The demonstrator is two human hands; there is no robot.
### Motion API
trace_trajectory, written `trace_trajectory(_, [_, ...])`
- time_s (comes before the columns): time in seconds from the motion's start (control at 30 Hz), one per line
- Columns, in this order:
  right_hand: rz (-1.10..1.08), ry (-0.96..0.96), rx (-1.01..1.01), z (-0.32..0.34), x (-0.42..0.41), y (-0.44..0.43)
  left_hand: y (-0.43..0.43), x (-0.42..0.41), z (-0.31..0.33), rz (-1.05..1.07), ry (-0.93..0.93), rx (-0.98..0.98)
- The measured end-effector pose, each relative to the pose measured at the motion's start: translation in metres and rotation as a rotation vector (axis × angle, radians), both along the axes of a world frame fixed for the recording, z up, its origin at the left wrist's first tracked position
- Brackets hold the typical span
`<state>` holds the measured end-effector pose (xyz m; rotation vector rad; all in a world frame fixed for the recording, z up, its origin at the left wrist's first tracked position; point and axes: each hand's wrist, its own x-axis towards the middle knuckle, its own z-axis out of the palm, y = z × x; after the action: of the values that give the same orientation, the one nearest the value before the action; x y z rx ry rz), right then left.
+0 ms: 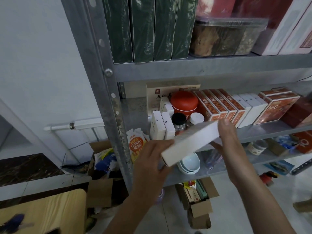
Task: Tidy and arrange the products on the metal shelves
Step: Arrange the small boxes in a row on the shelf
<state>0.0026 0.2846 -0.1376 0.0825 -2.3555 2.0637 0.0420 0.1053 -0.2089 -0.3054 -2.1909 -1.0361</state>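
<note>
A flat white box (190, 142) is held in the air in front of the middle level of the metal shelves (253, 132), tilted so that its far end is raised toward the shelf and its near end is lowered toward the camera. The near end is gripped by the left hand (150, 159), whose fingers are curled round the corner. The far end is pinched by the right hand (228, 137), with the thumb laid against the upper edge and the fingers tucked beneath. Just behind the box, on the middle level, two small white cartons (162, 125) are stood upright side by side, with a black-lidded jar (179, 118) and a white-lidded jar (196, 118) next to them. A round red tin (184, 102) is set behind the jars. To its right, a row of orange-patterned boxes (219, 105) is lined up, followed by plain white boxes (249, 107) and larger boxes marked NFC (276, 107). On the level above, dark green boxes (146, 29) are stood on end beside a clear container (224, 38). On the level below, stacked pale blue bowls (190, 162) are partly hidden by the held box. An orange pouch (136, 144) is seen by the upright post.
</note>
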Motion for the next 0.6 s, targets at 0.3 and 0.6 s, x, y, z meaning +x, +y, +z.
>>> trace_trajectory(0.3, [0.252,0.117,0.143,-0.013,-0.013,0.012,-0.002,-0.01,0.01,-0.194,-0.577,0.789])
trace_trajectory(0.6, [-0.139,0.239,0.128,-0.029,-0.024,-0.04,-0.044,-0.021,-0.009,0.554,0.237,-0.095])
